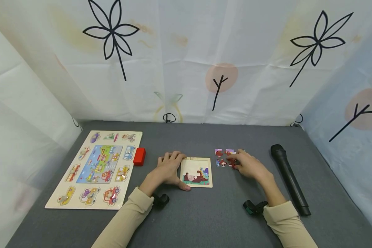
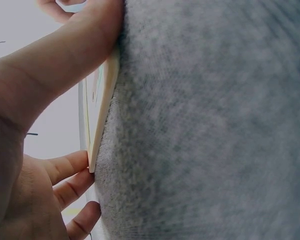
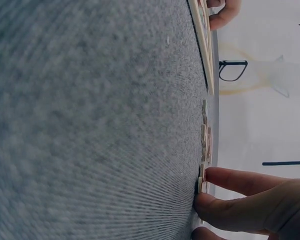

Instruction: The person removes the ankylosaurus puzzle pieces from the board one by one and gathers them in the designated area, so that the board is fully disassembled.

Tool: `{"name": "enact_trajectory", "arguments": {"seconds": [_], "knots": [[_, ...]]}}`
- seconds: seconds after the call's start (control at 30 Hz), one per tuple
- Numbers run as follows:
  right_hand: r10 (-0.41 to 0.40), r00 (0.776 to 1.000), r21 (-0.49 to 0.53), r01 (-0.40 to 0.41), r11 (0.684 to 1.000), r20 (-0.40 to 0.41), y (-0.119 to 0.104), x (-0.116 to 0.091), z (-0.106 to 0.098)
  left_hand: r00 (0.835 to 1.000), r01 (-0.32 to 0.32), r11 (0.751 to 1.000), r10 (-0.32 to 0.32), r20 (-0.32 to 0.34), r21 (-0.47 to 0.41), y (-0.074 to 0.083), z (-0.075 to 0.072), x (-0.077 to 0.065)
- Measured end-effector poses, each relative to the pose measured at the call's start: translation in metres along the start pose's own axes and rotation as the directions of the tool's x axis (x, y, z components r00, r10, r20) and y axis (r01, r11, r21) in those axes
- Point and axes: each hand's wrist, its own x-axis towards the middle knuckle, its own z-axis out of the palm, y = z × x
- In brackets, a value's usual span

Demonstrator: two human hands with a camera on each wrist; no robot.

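Observation:
A small wooden jigsaw tray (image 1: 196,186) lies on the table, its lower part filled with joined pieces of a brown animal picture. My left hand (image 1: 170,168) holds it along its left side, with the thumb at the near corner and the fingers at the far one. In the left wrist view, fingertips (image 2: 80,159) touch the corner of the tray's rim. To the right, several loose jigsaw pieces (image 1: 218,152) lie in a small group. My right hand (image 1: 249,164) is over them, and in the right wrist view thumb and forefinger pinch a jigsaw piece (image 3: 200,185).
A large wooden vehicle puzzle board (image 1: 60,204) lies at the left, with a red block (image 1: 139,157) against its right edge. A black microphone (image 1: 289,179) lies right of my right hand. Patterned white curtains (image 1: 186,62) stand behind the grey table (image 1: 204,220).

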Motion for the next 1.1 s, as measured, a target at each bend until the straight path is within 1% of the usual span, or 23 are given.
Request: {"name": "enact_trajectory", "arguments": {"seconds": [0.27,0.47,0.6,0.8,1.1], "knots": [[0.008,1.0,0.0,-0.008,1.0,-0.002,-0.001,0.0,0.0,1.0,0.0,1.0,0.0,-0.001,0.017,0.001,-0.001,-0.001],[-0.002,0.999,-0.015,0.002,1.0,-0.038,-0.003,-0.001,-0.002,1.0,0.004,1.0,-0.004,0.001,0.027,0.001,-0.002,-0.001],[-0.025,0.998,-0.004,0.025,1.0,-0.05,-0.008,-0.001,-0.003,1.0,0.018,0.999,-0.018,0.01,0.028,0.002,-0.003,0.0],[-0.077,0.996,0.025,0.079,0.997,-0.05,-0.021,-0.001,-0.004,1.0,0.027,0.999,-0.027,0.014,0.032,0.003,-0.005,-0.001],[-0.174,0.983,0.037,0.176,0.984,-0.056,-0.039,0.004,0.0,1.0,0.028,0.999,-0.028,0.013,0.029,0.004,-0.005,-0.002]]}}
